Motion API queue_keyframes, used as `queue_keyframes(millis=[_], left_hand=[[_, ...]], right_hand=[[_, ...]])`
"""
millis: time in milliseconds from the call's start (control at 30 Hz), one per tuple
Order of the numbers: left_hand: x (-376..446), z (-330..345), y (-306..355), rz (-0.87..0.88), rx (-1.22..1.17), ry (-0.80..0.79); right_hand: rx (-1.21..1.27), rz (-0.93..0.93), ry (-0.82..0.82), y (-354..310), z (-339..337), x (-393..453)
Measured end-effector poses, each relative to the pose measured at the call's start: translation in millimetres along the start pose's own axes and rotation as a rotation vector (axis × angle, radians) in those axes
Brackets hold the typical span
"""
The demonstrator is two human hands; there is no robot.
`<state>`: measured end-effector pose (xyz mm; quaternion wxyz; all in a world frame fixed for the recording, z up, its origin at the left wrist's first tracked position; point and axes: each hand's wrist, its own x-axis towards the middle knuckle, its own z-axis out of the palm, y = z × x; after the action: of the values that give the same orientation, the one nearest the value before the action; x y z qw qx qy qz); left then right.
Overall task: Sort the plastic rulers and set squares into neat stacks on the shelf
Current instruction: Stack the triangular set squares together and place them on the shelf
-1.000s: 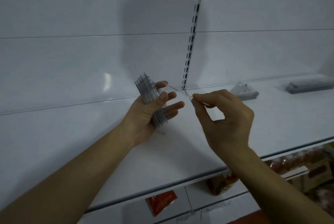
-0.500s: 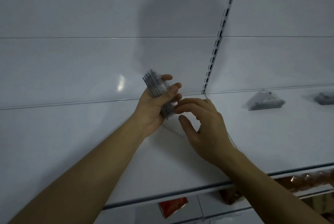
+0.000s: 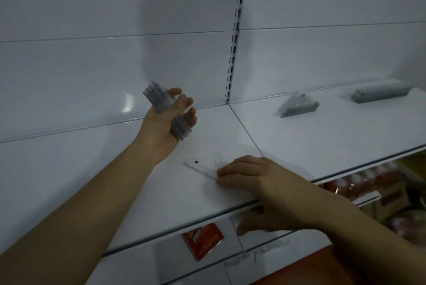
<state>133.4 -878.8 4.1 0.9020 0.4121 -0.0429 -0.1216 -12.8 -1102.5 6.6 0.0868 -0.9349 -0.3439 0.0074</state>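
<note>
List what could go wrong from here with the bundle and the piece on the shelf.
1. The left hand grips the bundle of rulers only around its middle, with the ends fanning out; a piece could slide free.
2. The clear set square lies near the front edge of the shelf under the right hand, so a nudge might push it off.
3. It is nearly see-through against white, so easy to misalign.

Left hand (image 3: 169,115): raised above the shelf (image 3: 322,137), gripping a bundle of clear rulers (image 3: 166,109).
Right hand (image 3: 255,175): fingertips pressing on a clear set square (image 3: 202,166) lying flat near the shelf's front edge.
Far right of shelf: set-square stack (image 3: 298,106) and ruler stack (image 3: 380,93), apart.
Below shelf: red packet (image 3: 202,242) hanging.
</note>
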Motion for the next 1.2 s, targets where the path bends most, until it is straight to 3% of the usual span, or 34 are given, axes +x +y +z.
queue_keyframes(millis=[133,267,333,500,600,733,1000,1100,1200], left_hand=[[-1.8,3.2,-3.5,-0.040,0.030,-0.031],[-4.2,4.9,-3.7,-0.072,0.050,-0.056],[-4.2,4.6,-3.4,-0.072,0.064,-0.064],[-5.2,10.1,-5.8,-0.051,0.023,-0.059],[-7.0,14.2,-2.0,-0.001,0.010,-0.039],[-6.3,11.5,-1.3,-0.007,0.007,-0.064],[-3.5,2.0,2.2,-0.041,-0.011,-0.147],[-2.2,1.1,-0.8,-0.018,0.038,-0.150],[-1.5,-0.8,0.9,0.024,0.097,-0.085]], right_hand=[[-0.088,-0.089,0.138,-1.3,4.6,-22.4],[-0.021,-0.125,0.277,-2.3,1.5,-34.0],[0.033,-0.074,0.427,0.1,-4.4,-31.1],[0.056,0.112,1.004,-1.5,-21.2,6.5],[0.116,0.195,1.165,-2.1,-20.0,40.0],[0.174,0.250,1.131,5.5,-15.5,83.5],[0.196,0.061,0.743,28.4,3.6,111.2],[0.134,0.027,0.738,34.8,1.0,112.6],[0.136,0.070,0.853,34.7,-4.7,114.3]])
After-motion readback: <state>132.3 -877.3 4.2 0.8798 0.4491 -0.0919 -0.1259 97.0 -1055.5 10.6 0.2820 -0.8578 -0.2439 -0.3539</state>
